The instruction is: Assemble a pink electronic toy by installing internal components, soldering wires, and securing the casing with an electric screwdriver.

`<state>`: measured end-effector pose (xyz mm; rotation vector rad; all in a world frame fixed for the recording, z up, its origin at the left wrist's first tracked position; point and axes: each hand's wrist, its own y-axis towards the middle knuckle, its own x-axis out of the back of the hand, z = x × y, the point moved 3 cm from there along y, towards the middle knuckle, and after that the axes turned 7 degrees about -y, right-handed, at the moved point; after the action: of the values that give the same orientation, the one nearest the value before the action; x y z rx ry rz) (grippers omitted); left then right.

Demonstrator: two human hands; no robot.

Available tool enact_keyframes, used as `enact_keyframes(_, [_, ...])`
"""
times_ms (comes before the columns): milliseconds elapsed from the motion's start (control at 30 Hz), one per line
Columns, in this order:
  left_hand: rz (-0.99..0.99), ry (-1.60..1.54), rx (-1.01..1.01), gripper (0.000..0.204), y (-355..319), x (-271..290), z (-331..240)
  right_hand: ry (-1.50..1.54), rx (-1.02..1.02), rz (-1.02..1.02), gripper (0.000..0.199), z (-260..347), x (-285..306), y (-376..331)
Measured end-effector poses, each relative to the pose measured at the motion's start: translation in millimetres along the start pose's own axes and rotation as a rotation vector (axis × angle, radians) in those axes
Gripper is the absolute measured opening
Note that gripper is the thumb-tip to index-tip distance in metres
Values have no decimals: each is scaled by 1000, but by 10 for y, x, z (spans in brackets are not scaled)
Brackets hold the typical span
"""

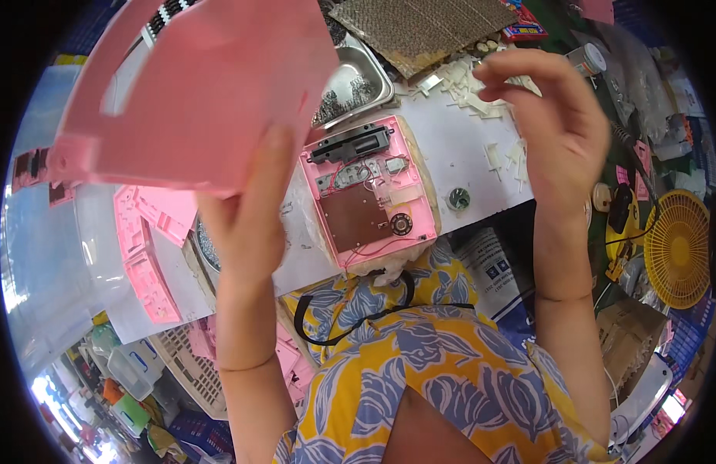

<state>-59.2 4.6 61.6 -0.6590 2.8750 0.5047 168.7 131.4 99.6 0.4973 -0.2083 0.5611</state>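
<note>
Left hand [250,224] grasps pink panel [211,100], raised. Open pink housing [413,174] lies right of those fingers, closer to them than to right hand [562,124], long axis near-to-far. Right fingers: loosely bent, apparently empty.

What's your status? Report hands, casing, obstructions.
Left hand gripping pink panel. Right hand raised, open. Pink casing open, electronics exposed. Panel hides part of metal tray.

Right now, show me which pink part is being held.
The large pink panel, in the left hand; the open pink housing and the pink pieces at left lie unheld.
</note>
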Motion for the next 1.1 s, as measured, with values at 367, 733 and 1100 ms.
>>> enact_keyframes(367, [-95,-201,283,36,-568,218,123,-457,-417,265,19,-796,-558,-480])
enact_keyframes(733, [-137,-165,258,48,-660,417,160,-1021,-201,316,19,-575,-760,-362])
enact_keyframes(1100, [-110,-272,347,44,-811,445,93,-580,-299,178,28,-411,-412,-302])
